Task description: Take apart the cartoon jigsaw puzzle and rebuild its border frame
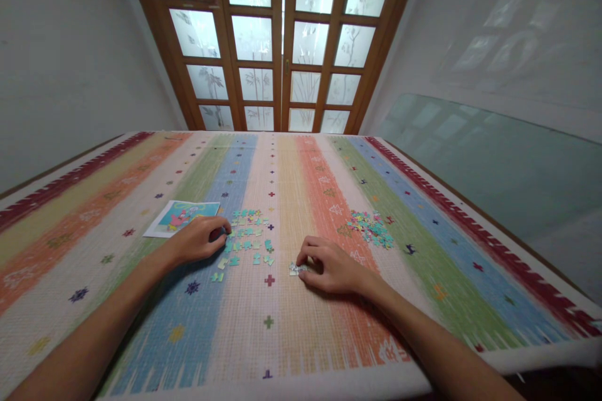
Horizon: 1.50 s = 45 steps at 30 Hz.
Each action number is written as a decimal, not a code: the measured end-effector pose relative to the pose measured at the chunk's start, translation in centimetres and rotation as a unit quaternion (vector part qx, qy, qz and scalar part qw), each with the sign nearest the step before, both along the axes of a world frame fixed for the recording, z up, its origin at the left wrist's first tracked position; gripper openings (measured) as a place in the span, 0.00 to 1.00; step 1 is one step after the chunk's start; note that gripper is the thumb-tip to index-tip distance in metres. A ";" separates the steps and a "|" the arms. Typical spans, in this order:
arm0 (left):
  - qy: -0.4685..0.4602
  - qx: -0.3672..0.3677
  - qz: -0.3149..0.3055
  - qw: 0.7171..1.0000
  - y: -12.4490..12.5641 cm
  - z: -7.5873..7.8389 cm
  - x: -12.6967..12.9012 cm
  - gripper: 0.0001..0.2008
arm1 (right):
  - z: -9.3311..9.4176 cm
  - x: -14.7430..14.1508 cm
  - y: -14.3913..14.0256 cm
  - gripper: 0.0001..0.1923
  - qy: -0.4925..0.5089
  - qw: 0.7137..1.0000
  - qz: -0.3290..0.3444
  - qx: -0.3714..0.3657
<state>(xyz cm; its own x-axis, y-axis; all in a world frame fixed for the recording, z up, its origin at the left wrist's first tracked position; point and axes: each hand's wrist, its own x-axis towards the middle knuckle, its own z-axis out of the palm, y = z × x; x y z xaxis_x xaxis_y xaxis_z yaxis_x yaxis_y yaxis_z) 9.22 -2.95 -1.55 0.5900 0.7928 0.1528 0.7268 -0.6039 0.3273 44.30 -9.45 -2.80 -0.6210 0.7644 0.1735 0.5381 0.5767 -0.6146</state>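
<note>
My left hand (pixel 200 239) rests on a striped cloth (pixel 291 326), its fingertips curled at the edge of several teal puzzle pieces (pixel 247 235) spread flat. Whether it pinches a piece is hidden by the fingers. My right hand (pixel 329 266) lies flat on the cloth with its fingertips pressing a small pale piece or joined pieces (pixel 295 269). A heap of mixed-colour puzzle pieces (pixel 370 227) lies beyond and to the right of my right hand. A printed reference picture (pixel 181 217) sits just beyond my left hand.
The cloth covers a wide table whose near edge (pixel 301 388) runs below my forearms. Wooden doors with frosted glass panes (pixel 282 44) stand behind the far edge. A pale wall with a glass panel (pixel 493 163) is at the right.
</note>
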 end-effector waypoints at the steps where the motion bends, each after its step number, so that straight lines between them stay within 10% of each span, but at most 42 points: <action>1: -0.001 -0.001 0.001 1.000 0.0 0.0 0.0 0.11 | 0.0 0.0 0.0 0.05 0.001 1.000 0.000 -0.001; 45: -0.062 0.050 0.001 0.997 1.0 -1.3 3.8 0.17 | -0.2 0.0 0.1 0.05 0.009 1.000 0.003 0.009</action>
